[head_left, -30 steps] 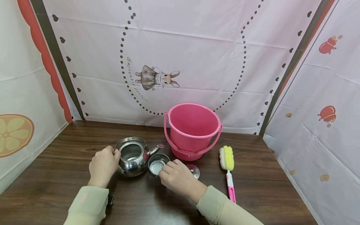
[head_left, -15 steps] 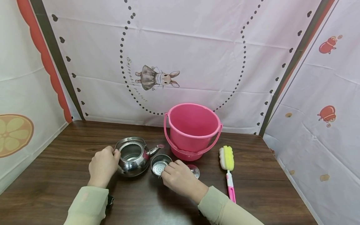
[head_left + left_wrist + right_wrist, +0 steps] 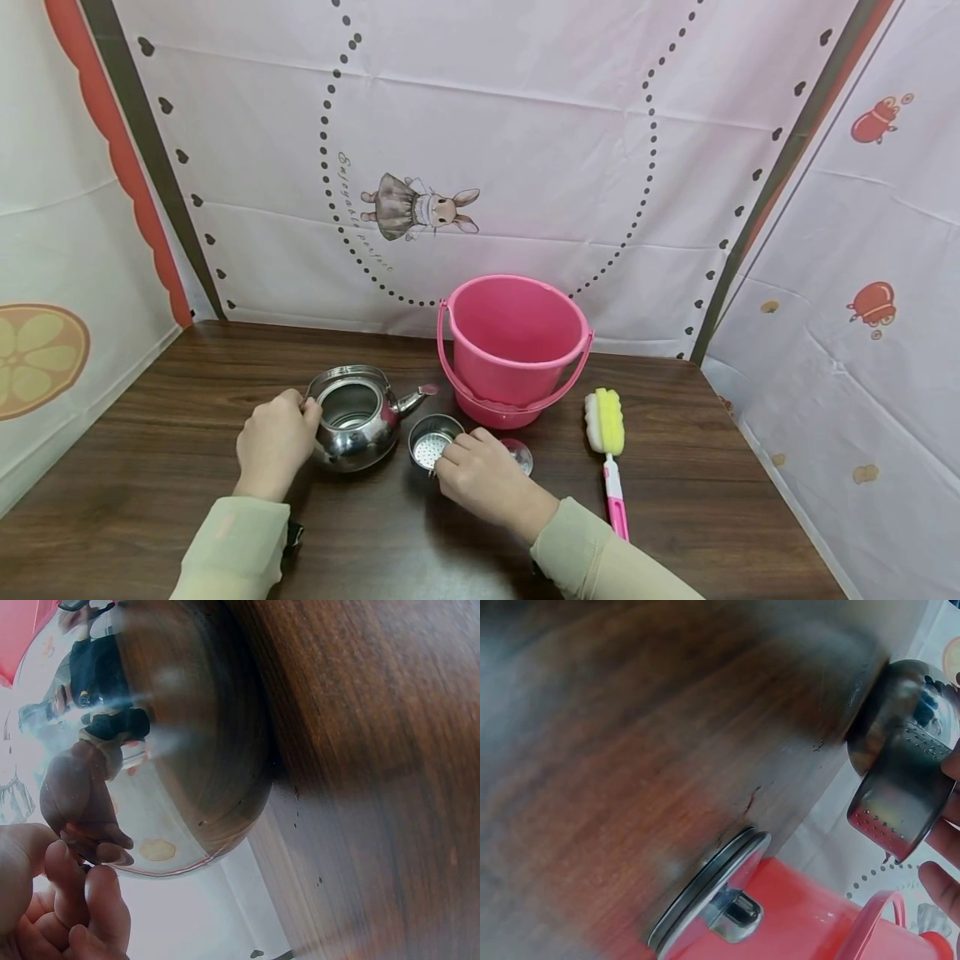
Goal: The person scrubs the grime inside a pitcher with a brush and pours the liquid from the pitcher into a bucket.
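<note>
Left hand (image 3: 276,442), fingers curled, grips kettle (image 3: 358,446) at left side; right hand (image 3: 483,473), also curled, holds strainer (image 3: 430,450) by right rim. Both lie between hands.

Left hand (image 3: 276,446): gripped the steel kettle (image 3: 358,446) at its left side.
Kettle mouth (image 3: 351,407): gaped uncovered, the spout (image 3: 414,401) pointing right.
Right hand (image 3: 483,477): pinched the perforated strainer (image 3: 431,451) at its rim.
Lid (image 3: 522,457): lay on the counter (image 3: 360,546), partly hidden by that hand.
Pink bucket (image 3: 510,385): stood upright behind them.
Brush (image 3: 612,442): lay farther right, yellow-and-white head away from the person.
</note>
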`<state>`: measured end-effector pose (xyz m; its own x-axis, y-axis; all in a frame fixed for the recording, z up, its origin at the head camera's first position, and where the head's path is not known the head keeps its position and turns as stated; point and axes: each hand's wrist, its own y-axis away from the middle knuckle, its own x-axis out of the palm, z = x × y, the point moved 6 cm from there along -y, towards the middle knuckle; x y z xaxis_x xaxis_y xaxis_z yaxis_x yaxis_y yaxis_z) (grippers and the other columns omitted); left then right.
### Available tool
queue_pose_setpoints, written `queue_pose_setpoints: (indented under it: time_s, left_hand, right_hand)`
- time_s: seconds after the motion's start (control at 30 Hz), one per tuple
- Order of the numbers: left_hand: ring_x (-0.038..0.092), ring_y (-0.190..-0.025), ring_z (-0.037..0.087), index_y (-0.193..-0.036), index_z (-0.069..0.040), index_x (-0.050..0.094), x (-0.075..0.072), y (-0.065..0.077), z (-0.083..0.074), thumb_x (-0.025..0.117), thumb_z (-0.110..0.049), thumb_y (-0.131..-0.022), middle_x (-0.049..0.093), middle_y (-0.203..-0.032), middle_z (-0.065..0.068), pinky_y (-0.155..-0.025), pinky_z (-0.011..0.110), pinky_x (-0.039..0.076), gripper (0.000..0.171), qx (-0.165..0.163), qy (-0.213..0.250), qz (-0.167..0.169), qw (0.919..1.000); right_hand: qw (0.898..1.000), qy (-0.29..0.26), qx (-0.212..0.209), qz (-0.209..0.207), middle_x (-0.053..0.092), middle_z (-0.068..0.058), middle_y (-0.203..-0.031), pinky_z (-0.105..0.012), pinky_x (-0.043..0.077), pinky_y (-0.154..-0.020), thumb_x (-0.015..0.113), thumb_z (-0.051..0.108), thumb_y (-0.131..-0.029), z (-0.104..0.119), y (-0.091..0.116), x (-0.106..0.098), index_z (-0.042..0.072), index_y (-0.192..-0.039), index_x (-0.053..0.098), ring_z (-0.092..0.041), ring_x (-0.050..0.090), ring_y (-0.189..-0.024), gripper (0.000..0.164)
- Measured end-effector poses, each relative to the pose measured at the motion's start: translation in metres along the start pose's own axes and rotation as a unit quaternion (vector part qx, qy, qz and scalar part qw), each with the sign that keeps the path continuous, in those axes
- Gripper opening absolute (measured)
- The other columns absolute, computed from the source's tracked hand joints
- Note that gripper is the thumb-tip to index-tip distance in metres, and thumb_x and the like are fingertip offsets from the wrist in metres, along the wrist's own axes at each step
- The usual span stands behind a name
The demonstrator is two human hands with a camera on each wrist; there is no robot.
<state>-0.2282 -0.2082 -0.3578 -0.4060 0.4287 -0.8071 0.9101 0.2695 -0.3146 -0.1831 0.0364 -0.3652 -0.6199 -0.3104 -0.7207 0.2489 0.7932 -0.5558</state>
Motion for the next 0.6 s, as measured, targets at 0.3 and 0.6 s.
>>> queue_pose_setpoints:
  time_s: [0.3,0.6]
  left_hand:
    - [0.040,-0.049,0.023,-0.061,-0.008,0.043,-0.0001,0.0000,-0.0010,0.045,-0.019,-0.090,0.041,-0.052,0.007,-0.042,0.034,0.028,0.031,-0.005,0.001,0.008,1.0000]
    - [0.040,-0.049,0.023,-0.061,-0.008,0.042,-0.0005,0.0001,-0.0009,0.045,-0.019,-0.090,0.040,-0.052,0.007,-0.043,0.034,0.028,0.031,-0.006,0.001,0.007,1.0000]
  right_hand:
    - [1.000,-0.004,0.006,0.006,0.059,0.009,-0.066,-0.025,0.040,-0.064,0.060,0.020,-0.080,-0.0011,0.0036,0.0024,0.019,-0.068,0.060,-0.011,0.056,-0.067,0.012]
    - [1.000,0.004,0.011,0.016,0.059,0.009,-0.066,-0.026,0.039,-0.064,0.062,0.020,-0.079,-0.0006,0.0067,0.0045,0.019,-0.068,0.060,-0.011,0.055,-0.066,0.011]
